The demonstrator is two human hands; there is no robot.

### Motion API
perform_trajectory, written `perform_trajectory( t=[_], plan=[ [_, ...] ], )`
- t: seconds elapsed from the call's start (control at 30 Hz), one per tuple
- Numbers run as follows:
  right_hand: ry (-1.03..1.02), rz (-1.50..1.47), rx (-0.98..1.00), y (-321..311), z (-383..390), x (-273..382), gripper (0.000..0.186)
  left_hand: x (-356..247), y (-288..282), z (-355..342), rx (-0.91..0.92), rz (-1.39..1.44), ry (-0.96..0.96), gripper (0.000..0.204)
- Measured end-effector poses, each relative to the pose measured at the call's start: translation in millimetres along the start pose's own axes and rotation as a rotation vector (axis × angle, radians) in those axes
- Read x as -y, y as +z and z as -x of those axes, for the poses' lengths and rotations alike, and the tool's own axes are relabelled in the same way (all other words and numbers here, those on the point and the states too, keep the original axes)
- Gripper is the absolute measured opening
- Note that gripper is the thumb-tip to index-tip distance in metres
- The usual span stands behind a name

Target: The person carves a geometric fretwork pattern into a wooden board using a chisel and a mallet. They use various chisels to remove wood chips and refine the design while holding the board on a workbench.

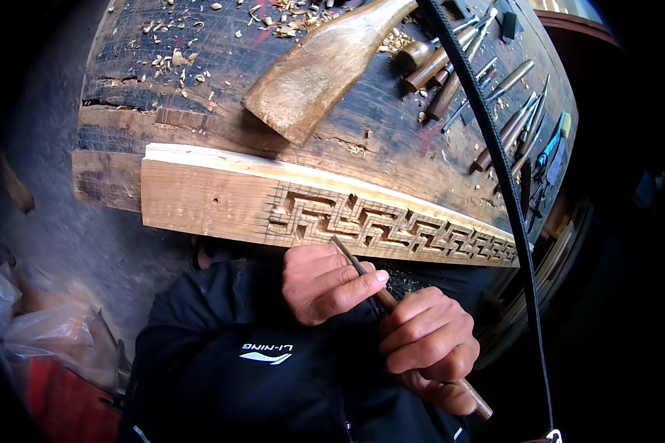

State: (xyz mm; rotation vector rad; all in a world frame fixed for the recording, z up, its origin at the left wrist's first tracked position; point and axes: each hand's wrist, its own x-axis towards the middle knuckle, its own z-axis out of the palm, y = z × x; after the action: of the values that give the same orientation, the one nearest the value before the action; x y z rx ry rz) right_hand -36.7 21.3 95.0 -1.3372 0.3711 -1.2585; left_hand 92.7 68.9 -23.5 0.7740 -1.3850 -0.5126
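A wood carving chisel (383,295) slants across in front of me. Its narrow metal tip lies at the lower edge of a pale wooden board (199,196), whose front is cut with a row of angular fretwork recesses among drawn pencil lines. My right hand (430,343) is wrapped round the chisel's brown handle, and the handle's butt end sticks out below the fingers. Closer to the tip, my left hand (332,284) is closed on the blade, with its knuckles by the board's lower edge. Whether the tip touches the wood I cannot tell.
On the worn workbench (222,122) lies a paddle-shaped wooden mallet (314,74) behind the board. Several wood-handled chisels (451,81) lie at the far right, with wood shavings (177,59) scattered at the far left. A black cord (488,133) crosses the right side. Plastic bags (55,328) sit lower left.
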Motion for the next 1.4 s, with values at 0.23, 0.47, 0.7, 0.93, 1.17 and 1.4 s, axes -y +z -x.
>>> perform_trajectory(
  t=[0.23, 0.47, 0.7, 0.93, 1.17, 1.4],
  plan=[
    [-0.026, -0.023, 0.093, -5, 0, -10, 0.069, -9, -24, -18, 0.181, -0.110, -0.053, 0.047],
    [-0.022, 0.156, 0.030, -1, 0, -12, 0.071, -12, -32, -13, 0.270, -0.240, -0.045, 0.053],
    [-0.027, 0.122, 0.146, 3, 3, -11, 0.069, -15, -45, -16, 0.323, -0.298, -0.038, 0.058],
    [-0.074, -0.009, 0.060, 7, 10, -8, 0.071, -17, -41, -16, 0.309, -0.297, -0.026, 0.056],
    [-0.099, 0.057, 0.021, -12, 9, 12, 0.073, -11, -13, -27, 0.301, -0.189, 0.019, 0.049],
    [-0.081, 0.078, 0.069, -14, 0, 7, 0.072, -2, -4, -16, 0.161, -0.131, -0.015, 0.045]
  ],
)
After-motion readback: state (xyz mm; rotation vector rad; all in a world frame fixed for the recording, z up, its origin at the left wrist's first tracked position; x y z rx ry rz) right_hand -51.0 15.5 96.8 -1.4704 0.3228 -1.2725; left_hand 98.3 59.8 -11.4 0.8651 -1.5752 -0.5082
